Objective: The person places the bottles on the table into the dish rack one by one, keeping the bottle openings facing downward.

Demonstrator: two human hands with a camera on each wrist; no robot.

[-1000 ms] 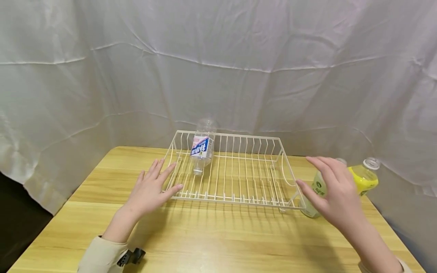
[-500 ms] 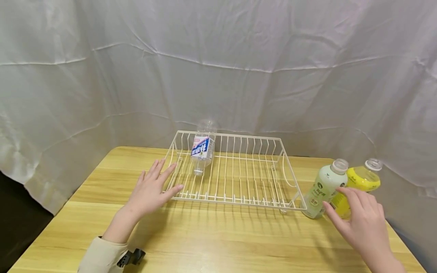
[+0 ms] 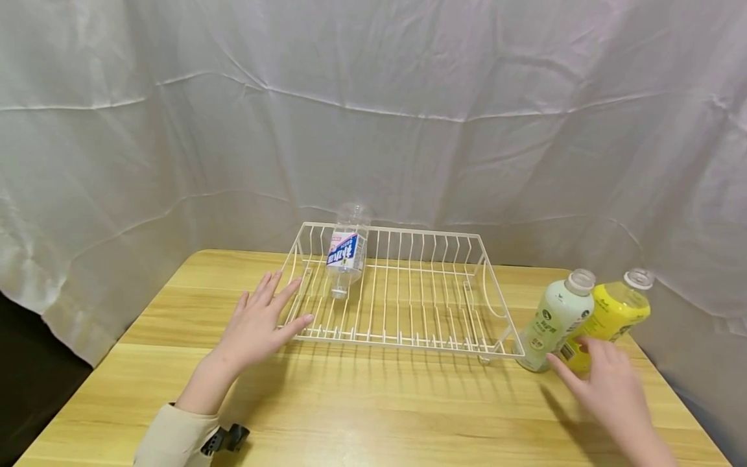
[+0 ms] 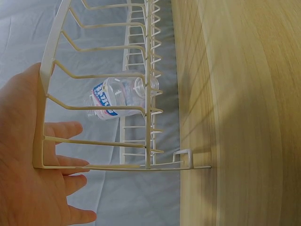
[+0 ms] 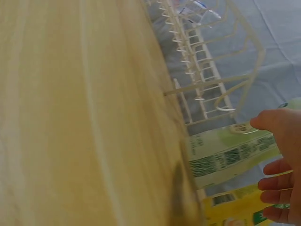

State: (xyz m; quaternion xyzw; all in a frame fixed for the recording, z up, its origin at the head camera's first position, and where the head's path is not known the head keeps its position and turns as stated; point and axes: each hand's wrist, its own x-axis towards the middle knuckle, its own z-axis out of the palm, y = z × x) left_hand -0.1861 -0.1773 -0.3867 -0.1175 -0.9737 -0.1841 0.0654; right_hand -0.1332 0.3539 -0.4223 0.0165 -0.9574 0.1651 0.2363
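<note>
My left hand (image 3: 253, 331) touches the front left corner of the white wire dish rack (image 3: 403, 346), its fingers spread and fairly straight. In the left wrist view the rack's rail (image 4: 45, 75) lies against the palm, with the fingers reaching past the end. A clear plastic bottle (image 3: 345, 253) with a white and blue label leans in the rack, neck down toward me. My right hand (image 3: 609, 383) is by the pale green bottle (image 3: 551, 324), thumb extended at its near side, fingers in front of the yellow-labelled bottle (image 3: 627, 308). Whether they touch is unclear.
Both coloured bottles stand upright on the wooden table (image 3: 362, 408), right of the rack's front right corner. A grey-white curtain (image 3: 408, 130) hangs behind and at the sides. A black strap piece (image 3: 224, 440) shows at my left cuff.
My right hand has moved right and down, from in front of the green bottle to lower beside it, uncovering both coloured bottles. My left hand, the rack and the clear bottle stay put.
</note>
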